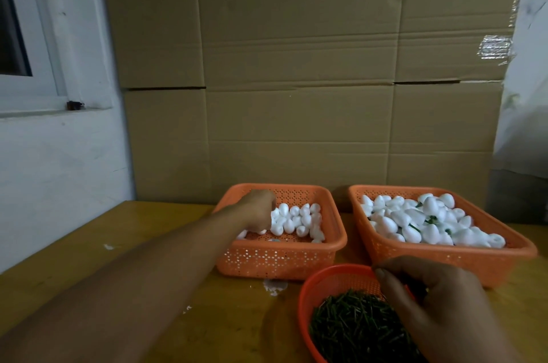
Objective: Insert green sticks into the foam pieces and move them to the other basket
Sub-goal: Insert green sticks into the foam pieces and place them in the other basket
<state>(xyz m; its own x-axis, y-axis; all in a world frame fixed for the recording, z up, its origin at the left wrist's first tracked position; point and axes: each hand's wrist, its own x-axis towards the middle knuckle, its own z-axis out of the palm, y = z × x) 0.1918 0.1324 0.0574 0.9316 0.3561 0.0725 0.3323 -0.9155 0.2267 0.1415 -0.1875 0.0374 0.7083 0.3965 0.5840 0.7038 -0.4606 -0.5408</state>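
Observation:
My left hand [259, 209] reaches into the left orange basket [281, 258], its fingers curled down around a white foam piece [264, 231] at the edge of the foam pieces [299, 221] there. My right hand [439, 306] hovers over the round orange bowl [305, 300] of green sticks [350, 327]. Its fingertips are pinched together, with dark green showing between the fingers. The right orange basket [444, 261] is heaped with foam pieces [409, 217], some of them with green sticks [428, 219] in them.
All three containers stand on a yellow wooden table [148, 244]. A wall of cardboard [296, 95] rises directly behind the baskets. A white wall with a window frame [44, 80] is on the left. White crumbs [274, 287] lie in front of the left basket.

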